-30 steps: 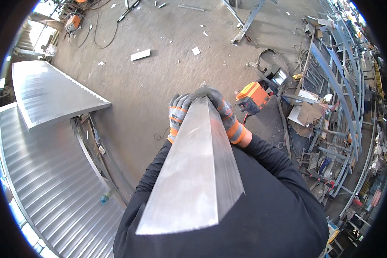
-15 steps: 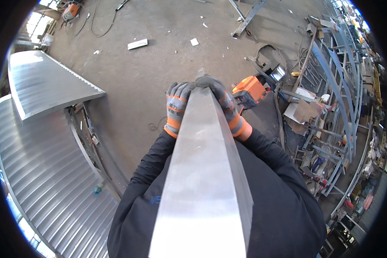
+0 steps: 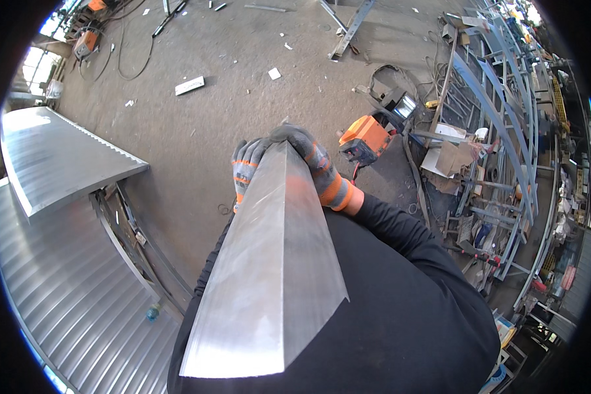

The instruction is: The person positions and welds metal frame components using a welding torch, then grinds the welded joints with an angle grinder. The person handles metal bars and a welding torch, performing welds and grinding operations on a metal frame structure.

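A long, shiny piece of bent sheet metal (image 3: 243,276) stretches from near my chest to my hands, with a lengthwise fold and a notched corner at its near right end. My left hand (image 3: 248,164), in a grey and orange glove, is closed around the far end on the left side. On the right side of that same end, my gloved right hand (image 3: 314,161) grips the edge with its fingers curled over the top. The metal hides part of the left hand and most of my left forearm.
Stacked corrugated metal panels (image 3: 79,282) lie at left, a smooth sheet (image 3: 65,154) over them. An orange and black machine (image 3: 366,139) stands on the floor beyond my right hand. Metal bars, curved strips (image 3: 489,98) and cardboard (image 3: 450,161) crowd the right. A white piece (image 3: 190,85) lies ahead.
The sheet metal has tilted and swung left, so its right face and notched near end now show. Both hands stay on it and have shifted slightly left.
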`<state>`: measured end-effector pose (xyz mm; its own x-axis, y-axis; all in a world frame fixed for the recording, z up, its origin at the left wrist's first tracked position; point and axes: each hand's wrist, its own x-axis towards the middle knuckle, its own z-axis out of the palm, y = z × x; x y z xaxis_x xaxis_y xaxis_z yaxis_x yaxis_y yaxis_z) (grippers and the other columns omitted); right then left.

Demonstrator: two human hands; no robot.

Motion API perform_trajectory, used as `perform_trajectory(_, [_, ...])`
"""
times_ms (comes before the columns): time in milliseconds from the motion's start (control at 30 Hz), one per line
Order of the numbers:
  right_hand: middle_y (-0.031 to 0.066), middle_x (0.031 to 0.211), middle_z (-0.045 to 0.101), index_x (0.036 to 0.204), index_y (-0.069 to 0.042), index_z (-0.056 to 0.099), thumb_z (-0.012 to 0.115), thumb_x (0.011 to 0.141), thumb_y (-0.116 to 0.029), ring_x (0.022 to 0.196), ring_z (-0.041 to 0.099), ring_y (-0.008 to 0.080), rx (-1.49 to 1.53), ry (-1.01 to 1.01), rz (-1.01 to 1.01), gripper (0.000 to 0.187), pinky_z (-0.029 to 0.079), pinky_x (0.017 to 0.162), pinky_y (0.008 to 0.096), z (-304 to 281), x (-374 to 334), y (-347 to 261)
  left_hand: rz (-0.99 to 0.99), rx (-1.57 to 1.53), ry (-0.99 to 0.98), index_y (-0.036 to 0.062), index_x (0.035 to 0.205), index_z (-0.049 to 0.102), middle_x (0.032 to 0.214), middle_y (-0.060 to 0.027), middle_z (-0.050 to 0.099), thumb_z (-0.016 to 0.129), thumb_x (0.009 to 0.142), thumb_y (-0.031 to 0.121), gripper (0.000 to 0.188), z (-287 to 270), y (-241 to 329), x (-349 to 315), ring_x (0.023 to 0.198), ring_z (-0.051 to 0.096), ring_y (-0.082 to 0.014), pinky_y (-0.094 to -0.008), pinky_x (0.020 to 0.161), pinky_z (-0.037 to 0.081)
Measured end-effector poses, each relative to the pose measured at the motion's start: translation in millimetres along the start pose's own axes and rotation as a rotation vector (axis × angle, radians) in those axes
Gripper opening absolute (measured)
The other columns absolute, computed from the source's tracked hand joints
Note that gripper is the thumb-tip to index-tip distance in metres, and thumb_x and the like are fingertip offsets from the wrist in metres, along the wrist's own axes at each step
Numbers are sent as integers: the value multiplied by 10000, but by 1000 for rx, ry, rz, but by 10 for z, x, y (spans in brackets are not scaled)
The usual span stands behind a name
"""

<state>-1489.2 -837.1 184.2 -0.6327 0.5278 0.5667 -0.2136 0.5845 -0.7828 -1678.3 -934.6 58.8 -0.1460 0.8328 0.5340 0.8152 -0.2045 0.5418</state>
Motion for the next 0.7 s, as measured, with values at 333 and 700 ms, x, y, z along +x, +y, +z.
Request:
perform_trajectory(333, [97, 1182, 801, 1355, -46, 732, 871, 936, -224, 988, 786, 320, -477, 199, 119, 476, 638, 857, 478, -539, -46, 262, -183, -92, -147, 43, 1566, 552, 1468, -173, 651, 978, 773, 482, 1001, -333, 96, 289, 1415, 576, -388, -590, 1267, 343])
perform_trajectory(700, [54, 1199, 710, 1353, -51, 695, 954, 915, -226, 1051, 674, 213, -13, 1177, 511, 538, 588, 899, 408, -3044, -20, 290, -175, 11, -661, -24, 1668, 397, 1634, -281, 507, 973, 695, 658, 1320, 670, -689, 183, 1570, 425, -469, -591, 1324, 291])
